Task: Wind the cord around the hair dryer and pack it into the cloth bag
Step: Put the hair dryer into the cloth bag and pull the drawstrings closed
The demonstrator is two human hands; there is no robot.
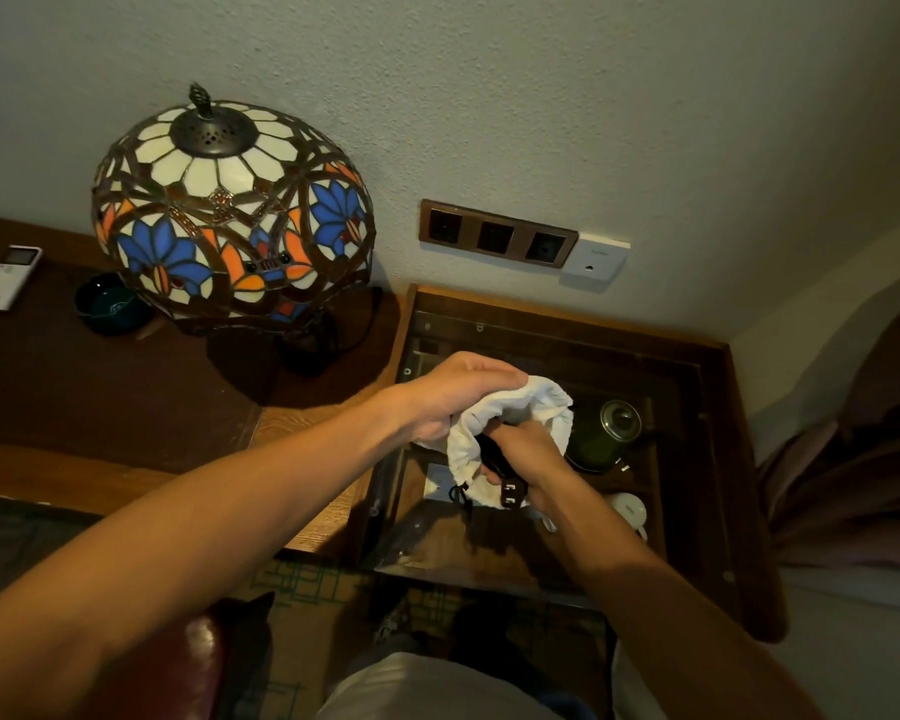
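A white cloth bag [494, 415] hangs open over the glass-topped cabinet. My left hand [455, 394] grips its rim on the left side. My right hand [528, 459] reaches into the bag's mouth, closed around the black hair dryer [491, 452], of which only a dark part shows. The black plug [511, 497] with two metal prongs sticks out below my right hand, outside the bag. A short loop of the bag's dark drawstring [457, 493] dangles at its lower left edge. The wound cord is mostly hidden.
A stained-glass lamp [232, 215] stands on the dark desk [100, 387] at left, with a remote [6, 277] and a dark bowl [110, 304]. Wall sockets [497, 236] sit above the cabinet [718, 423], which holds a green jar [606, 433] and white cup [630, 511].
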